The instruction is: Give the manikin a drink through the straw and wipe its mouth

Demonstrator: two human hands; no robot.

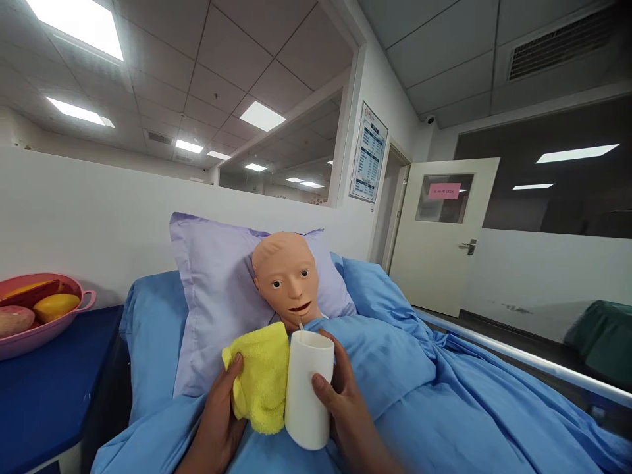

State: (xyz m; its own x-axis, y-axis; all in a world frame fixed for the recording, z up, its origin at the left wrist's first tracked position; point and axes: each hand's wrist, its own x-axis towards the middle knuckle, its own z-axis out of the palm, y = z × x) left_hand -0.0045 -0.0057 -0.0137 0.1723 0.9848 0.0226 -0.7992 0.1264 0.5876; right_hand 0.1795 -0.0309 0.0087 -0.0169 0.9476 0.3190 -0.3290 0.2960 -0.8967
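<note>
A white cup [309,388] is wrapped by my right hand [345,401], thumb across its front. From the cup's rim a thin straw [301,323] rises toward the mouth of a patient manikin [286,266]; I cannot tell whether its tip touches the lips. My left hand [224,401] is closed on a folded yellow towel [261,378], held upright beside the cup's left side and just below the manikin's chin. The manikin's head rests on a lilac pillow [212,283], and a blue quilt [380,362] covers its body.
On the left, a pink basket [44,336] with fruit stands on a dark blue bedside cabinet [44,401]. A white bed rail [523,355] runs along the right side. Behind the bed is a white wall [99,217]; an open door [439,257] stands at the back right.
</note>
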